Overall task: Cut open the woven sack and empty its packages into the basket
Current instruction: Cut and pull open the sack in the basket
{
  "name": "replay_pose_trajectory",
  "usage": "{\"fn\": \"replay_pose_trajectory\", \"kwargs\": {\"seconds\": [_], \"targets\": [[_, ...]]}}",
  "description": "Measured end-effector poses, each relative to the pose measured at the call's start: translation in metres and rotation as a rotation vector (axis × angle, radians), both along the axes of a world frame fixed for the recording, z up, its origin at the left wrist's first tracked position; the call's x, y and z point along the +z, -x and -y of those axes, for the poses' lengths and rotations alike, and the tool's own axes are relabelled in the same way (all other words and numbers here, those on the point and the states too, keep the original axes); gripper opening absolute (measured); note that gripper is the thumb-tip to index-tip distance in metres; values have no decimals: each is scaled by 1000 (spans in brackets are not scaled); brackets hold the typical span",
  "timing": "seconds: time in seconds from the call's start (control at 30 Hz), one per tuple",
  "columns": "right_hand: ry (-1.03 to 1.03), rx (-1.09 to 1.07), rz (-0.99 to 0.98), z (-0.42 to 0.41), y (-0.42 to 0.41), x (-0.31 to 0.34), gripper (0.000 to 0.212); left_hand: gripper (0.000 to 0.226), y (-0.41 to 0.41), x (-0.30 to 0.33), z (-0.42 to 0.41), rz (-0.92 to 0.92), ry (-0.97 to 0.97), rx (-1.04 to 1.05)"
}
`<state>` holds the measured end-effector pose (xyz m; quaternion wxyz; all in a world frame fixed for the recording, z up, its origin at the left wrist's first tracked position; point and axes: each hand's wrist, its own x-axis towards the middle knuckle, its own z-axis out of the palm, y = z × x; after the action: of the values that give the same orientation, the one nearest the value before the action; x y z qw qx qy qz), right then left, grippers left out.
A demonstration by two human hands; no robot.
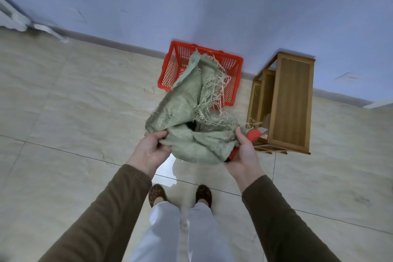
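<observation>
I hold the woven sack (187, 125) limp over the floor before the red basket (170, 70), left hand (151, 151) and right hand (244, 151) pinching its edge; the right also grips a red tool (254, 135). Frayed mouth open, so cutting looks done. I can't see any packages.

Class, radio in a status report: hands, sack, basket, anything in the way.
Left hand and right hand both gripping green woven sack; right also holds red tool. Frayed end hangs over red basket. Nothing blocking.
</observation>
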<state>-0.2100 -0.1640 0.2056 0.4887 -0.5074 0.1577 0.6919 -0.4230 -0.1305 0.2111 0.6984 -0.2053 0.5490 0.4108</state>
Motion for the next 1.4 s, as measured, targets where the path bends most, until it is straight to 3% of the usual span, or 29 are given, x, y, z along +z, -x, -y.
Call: {"fn": "replay_pose_trajectory", "kwargs": {"seconds": [0.07,0.13,0.17,0.23,0.3,0.37,0.4,0.47,0.5,0.57,0.63,0.67,0.7,0.8,0.87,0.97,1.07,1.13,1.17,1.23,1.37,1.4], "targets": [[-33,33,-37,-2,2,-1,43,28,-4,3,3,-28,-29,-109],[-72,98,-22,-7,3,2,41,22,-9,12,4,-186,-76,-360],[-93,131,2,-9,2,4,38,32,-10,15,5,-367,-101,-506],[-129,183,83,-12,2,5,34,86,-7,18,6,-972,-200,-656],[-158,216,149,-15,3,5,35,111,-14,27,-1,-1541,-564,-773],[-191,237,194,-15,6,5,36,110,-37,32,-11,-1747,-848,-1003],[-203,235,212,-15,8,6,36,111,-47,31,-14,-1764,-854,-1156],[-202,192,242,-16,6,7,41,124,-53,18,-15,-1719,-644,-1350],[-190,161,250,-18,3,7,43,133,-52,12,-15,-1623,-495,-1313],[-175,124,262,-24,-5,8,45,135,-48,5,-8,-1155,-228,-950],[-176,143,292,-31,-12,8,42,95,-55,-1,3,-490,-71,-637],[-179,164,318,-35,-15,9,41,68,-58,-8,10,-286,-21,-582],[-186,190,356,-39,-19,10,38,52,-60,-14,16,-211,5,-547],[-186,275,611,-58,-39,9,22,33,-59,-26,13,-239,-53,-415],[-171,353,815,-72,-51,8,19,34,-59,-26,2,-212,-84,-353],[-216,508,1032,-82,-56,10,11,22,-67,-17,-8,-153,-87,-379],[-260,636,1260,-83,-63,25,15,18,-80,-16,-10,-146,-146,-545],[-265,618,1363,-82,-69,45,40,29,-86,-22,-10,-205,-161,-521],[-277,599,1391,-81,-70,53,43,33,-88,-24,-9,-239,-166,-500],[-352,600,1346,-77,-62,72,34,33,-92,-26,-5,-277,-173,-469],[-462,690,918,-67,-24,95,4,23,-99,-29,3,-292,-184,-426],[-449,754,815,-65,-15,95,9,19,-100,-29,4,-294,-200,-431]]}}
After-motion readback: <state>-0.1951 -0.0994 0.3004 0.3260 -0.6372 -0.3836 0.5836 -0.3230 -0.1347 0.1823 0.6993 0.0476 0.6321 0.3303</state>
